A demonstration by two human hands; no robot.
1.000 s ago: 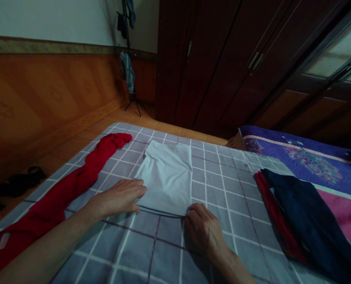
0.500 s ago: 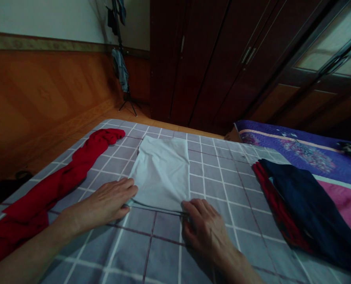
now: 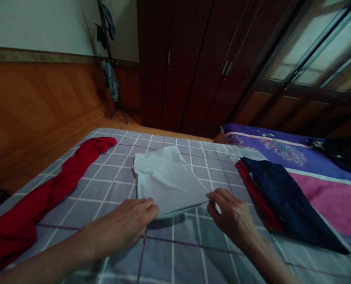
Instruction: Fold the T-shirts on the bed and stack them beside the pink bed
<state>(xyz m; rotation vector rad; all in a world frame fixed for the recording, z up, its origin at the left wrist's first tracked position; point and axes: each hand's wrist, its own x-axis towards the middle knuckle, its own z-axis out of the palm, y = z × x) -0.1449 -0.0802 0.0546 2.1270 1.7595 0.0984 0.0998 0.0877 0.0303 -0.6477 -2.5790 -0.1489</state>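
A folded white cloth (image 3: 169, 181) lies on the grey checked bedspread (image 3: 190, 260), its near edge lifted a little off the surface. My left hand (image 3: 130, 219) is closed on the near left corner, fingers pressed together. The near right corner is pinched between the thumb and fingers of my right hand (image 3: 231, 211) and pulled out to the right. Left of the cloth stretches a crumpled red garment (image 3: 60, 181). To the right, a dark blue folded garment (image 3: 284, 201) rests on a red folded one (image 3: 258, 197).
Beyond the bedspread's right side is a purple and pink floral cover (image 3: 284, 150) with a dark item (image 3: 346, 154) on it. A dark wardrobe (image 3: 187, 71) stands behind. A rack with hanging clothes (image 3: 110, 81) is at the back left.
Both hands have moved right with the white cloth, which has turned and whose near right corner is now drawn out and raised. The camera view has shifted to the right.
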